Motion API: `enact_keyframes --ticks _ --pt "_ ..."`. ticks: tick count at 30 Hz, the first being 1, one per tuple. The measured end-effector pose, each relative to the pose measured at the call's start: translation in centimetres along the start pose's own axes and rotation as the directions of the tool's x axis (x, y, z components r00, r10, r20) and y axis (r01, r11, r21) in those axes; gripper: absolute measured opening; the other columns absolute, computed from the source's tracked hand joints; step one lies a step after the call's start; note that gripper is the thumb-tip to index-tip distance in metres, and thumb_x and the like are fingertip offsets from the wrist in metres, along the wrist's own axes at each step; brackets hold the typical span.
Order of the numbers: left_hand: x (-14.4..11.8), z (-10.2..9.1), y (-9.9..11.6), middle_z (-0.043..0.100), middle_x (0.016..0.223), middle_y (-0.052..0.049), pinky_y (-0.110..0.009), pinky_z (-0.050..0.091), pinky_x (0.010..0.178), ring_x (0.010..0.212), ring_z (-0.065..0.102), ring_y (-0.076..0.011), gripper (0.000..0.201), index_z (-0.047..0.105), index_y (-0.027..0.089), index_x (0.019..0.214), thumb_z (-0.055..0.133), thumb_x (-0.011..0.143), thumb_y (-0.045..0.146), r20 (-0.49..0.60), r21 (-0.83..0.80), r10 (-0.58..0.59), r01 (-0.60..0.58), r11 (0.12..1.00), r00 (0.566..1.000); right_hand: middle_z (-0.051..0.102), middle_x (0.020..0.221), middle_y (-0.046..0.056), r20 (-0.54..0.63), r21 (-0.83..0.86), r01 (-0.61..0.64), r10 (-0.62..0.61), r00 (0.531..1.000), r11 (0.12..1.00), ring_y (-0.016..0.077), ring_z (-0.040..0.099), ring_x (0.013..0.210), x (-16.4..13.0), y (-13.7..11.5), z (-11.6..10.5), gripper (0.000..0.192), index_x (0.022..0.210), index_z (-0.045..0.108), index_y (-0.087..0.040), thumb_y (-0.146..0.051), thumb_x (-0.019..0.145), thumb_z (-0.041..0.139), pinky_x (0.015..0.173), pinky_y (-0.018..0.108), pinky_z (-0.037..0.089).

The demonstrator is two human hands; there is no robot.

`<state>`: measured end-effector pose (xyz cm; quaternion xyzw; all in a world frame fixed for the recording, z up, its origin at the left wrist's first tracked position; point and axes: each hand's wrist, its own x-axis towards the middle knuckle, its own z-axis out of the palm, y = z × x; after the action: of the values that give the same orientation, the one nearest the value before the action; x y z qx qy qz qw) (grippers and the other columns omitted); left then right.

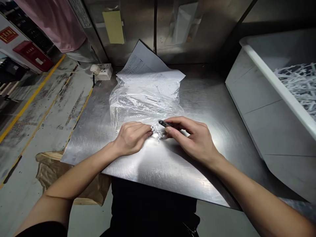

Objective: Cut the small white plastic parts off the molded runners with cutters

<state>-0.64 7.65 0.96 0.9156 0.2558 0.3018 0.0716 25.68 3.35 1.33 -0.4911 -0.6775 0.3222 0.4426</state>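
Note:
My left hand [132, 136] rests on the steel table [158, 168] with its fingers closed on a small white plastic piece [156, 131]. My right hand [195, 138] meets it from the right and grips a small dark tool [164, 123] whose tip points at that piece. Just beyond both hands lies a crumpled clear plastic bag [144, 100], and its near edge touches my fingers. Printed paper sheets [145, 67] lie under and behind the bag.
A large white bin [271, 108] holding several white plastic parts [300, 84] stands at the right. A white power socket [103, 70] sits at the table's back left corner. Steel panels form the back wall. A brown bag [53, 171] lies on the floor at the left.

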Motion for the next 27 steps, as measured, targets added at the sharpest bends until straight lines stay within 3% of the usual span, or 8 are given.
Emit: enact_keyframes --ticks 13,27 --pt "-0.3 0.3 1.1 0.081 0.087 -0.002 -0.031 0.055 0.071 0.075 0.077 -0.0189 0.012 0.068 0.02 0.105 0.058 0.111 0.016 0.061 -0.14 -0.092 0.1 0.985 0.994 0.086 0.101 0.004 0.007 -0.024 0.019 -0.019 1.0 1.0 0.0222 0.079 0.085 -0.3 -0.4 0.6 0.015 0.119 0.084 -0.023 -0.029 0.108 0.076 0.079 0.037 0.063" --pt "-0.6 0.5 1.4 0.072 0.079 0.0 -0.031 0.047 0.065 0.066 0.066 -0.0171 0.014 0.062 0.021 0.104 0.051 0.113 0.021 0.089 -0.123 -0.084 0.095 0.988 0.992 0.084 0.094 0.004 0.057 0.033 -0.134 0.132 0.99 0.99 0.022 0.077 0.082 -0.1 -1.0 0.9 0.016 0.111 0.085 -0.023 -0.034 0.106 0.075 0.076 0.037 0.057"
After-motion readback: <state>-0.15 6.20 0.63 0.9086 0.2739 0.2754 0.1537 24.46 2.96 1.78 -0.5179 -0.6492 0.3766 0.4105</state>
